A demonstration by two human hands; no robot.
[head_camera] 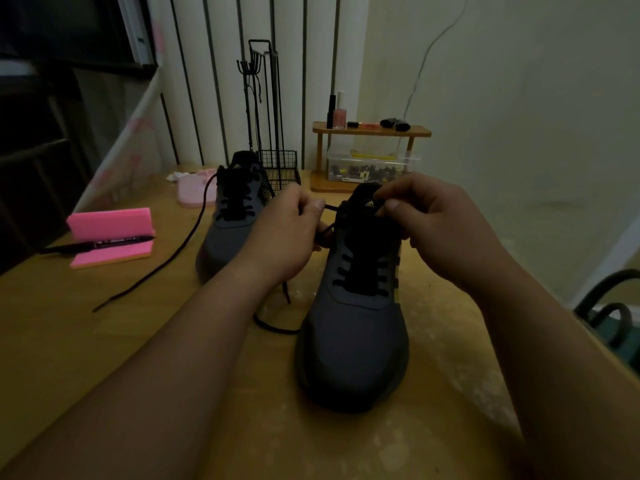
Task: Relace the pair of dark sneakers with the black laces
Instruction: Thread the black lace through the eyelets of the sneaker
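Sneaker (356, 323) at centre frame neared its top eyelets; your left hand (287, 233) pinched the black lace (330, 206), your right hand (443, 230) pinched the tongue (367, 199); next needed careful threading.

sneakers (353, 327) grey (laces (166, 261) black) | foam block (110, 225) pink | table (104, 341) tan

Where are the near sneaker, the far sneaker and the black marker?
near sneaker (353, 337), head view, on its grey toe box.
far sneaker (227, 233), head view, on its grey toe box.
black marker (100, 243), head view, on its barrel's middle.
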